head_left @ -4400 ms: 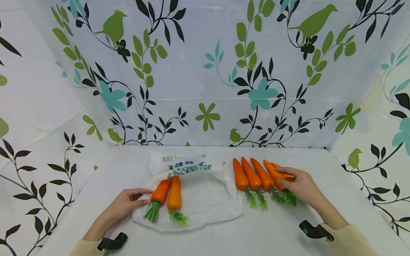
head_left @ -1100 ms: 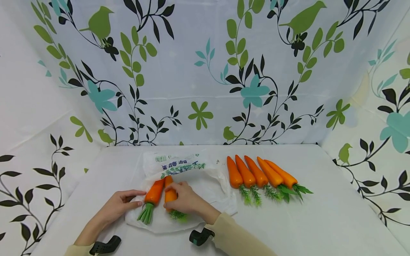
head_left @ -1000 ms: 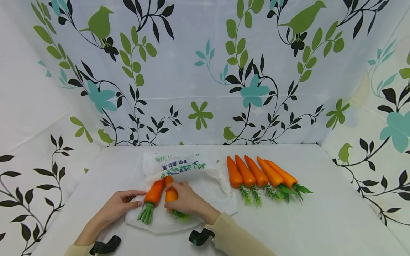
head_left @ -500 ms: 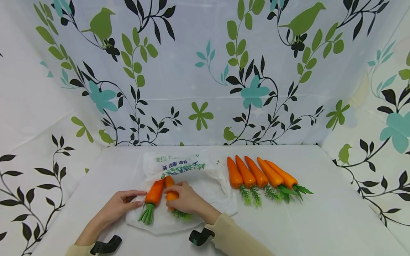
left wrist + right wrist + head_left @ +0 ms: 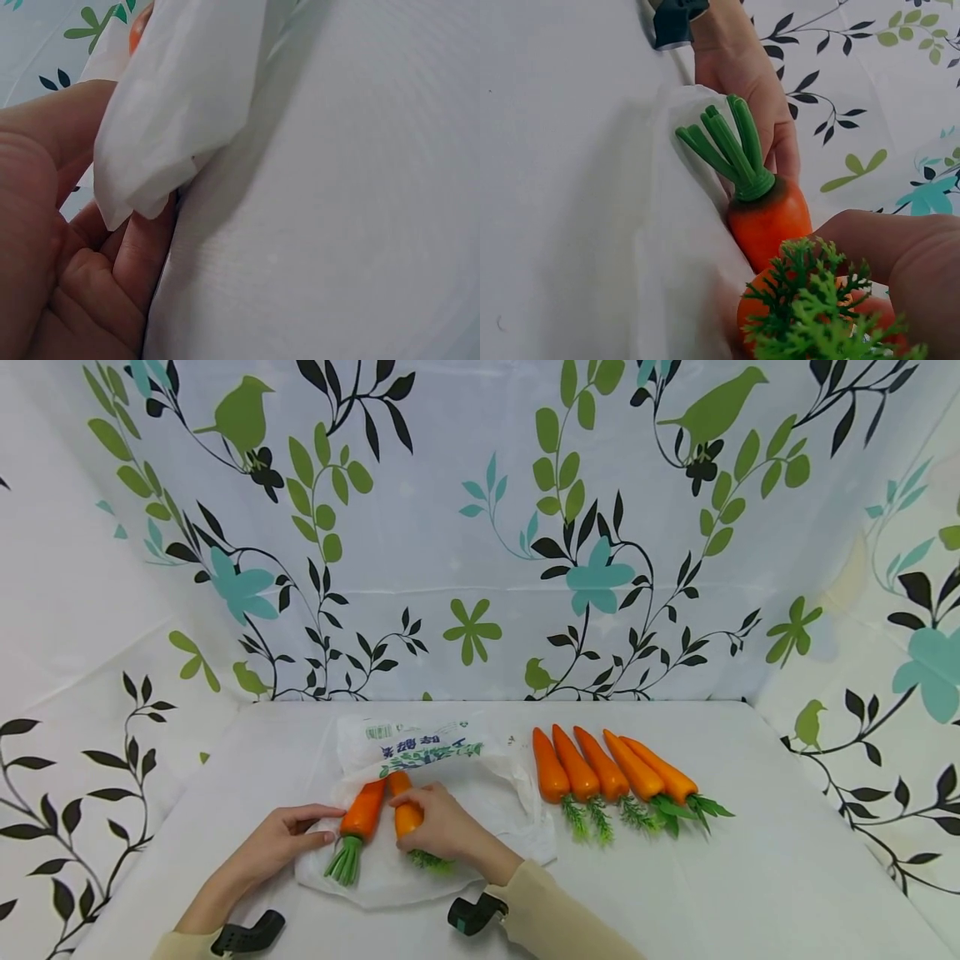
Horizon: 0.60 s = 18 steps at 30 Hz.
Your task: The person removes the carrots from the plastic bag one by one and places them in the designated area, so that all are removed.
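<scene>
A white plastic bag (image 5: 480,852) with blue and green print lies flat on the table, its mouth toward me. Two orange toy carrots lie tips-in at its mouth. My left hand (image 5: 279,846) holds the bag's edge beside the left carrot (image 5: 363,814), which has a thick green stalk; in the left wrist view the thin plastic (image 5: 180,97) lies between thumb and fingers. My right hand (image 5: 442,828) grips the other carrot (image 5: 406,817) by thumb and fingers. Its feathery green top (image 5: 810,307) shows in the right wrist view. My palm hides part of it.
To the right of the bag, several carrots (image 5: 577,764) lie in a slanted row, tips away from me and green tops toward me. The white table (image 5: 637,893) ends at a patterned curtain (image 5: 420,568) behind. Both wrists wear black camera mounts (image 5: 477,914).
My right hand has left the carrot row and come over to the bag, where it grips the right carrot. Lately that carrot has shifted slightly right, widening the gap. My left hand stays at the bag's edge.
</scene>
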Tool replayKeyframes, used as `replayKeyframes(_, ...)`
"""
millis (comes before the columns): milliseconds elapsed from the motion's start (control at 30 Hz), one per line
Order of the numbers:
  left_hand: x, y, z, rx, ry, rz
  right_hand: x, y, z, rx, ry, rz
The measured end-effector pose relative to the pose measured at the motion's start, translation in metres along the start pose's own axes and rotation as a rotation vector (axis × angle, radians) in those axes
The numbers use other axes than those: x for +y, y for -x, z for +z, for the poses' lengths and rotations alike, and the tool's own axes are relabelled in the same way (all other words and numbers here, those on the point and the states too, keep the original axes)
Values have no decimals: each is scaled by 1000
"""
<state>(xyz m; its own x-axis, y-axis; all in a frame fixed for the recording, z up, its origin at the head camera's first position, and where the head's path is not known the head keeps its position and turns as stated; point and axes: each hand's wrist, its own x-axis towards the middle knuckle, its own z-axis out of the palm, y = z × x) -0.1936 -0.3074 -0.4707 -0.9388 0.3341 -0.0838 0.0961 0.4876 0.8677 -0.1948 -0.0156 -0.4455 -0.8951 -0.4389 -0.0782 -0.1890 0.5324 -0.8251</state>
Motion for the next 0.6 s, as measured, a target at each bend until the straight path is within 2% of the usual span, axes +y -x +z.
replayKeyframes(200, 1, -1, -1, -5, -27, 49, 4, 2, -7, 20, -36, -7)
replayKeyframes(433, 0, -1, 0, 6, -44, 12, 8, 6, -14, -3, -152, -45)
replayKeyframes(600, 1, -1, 0, 12, -40, -7, 12, 8, -16, -10, -187, -53)
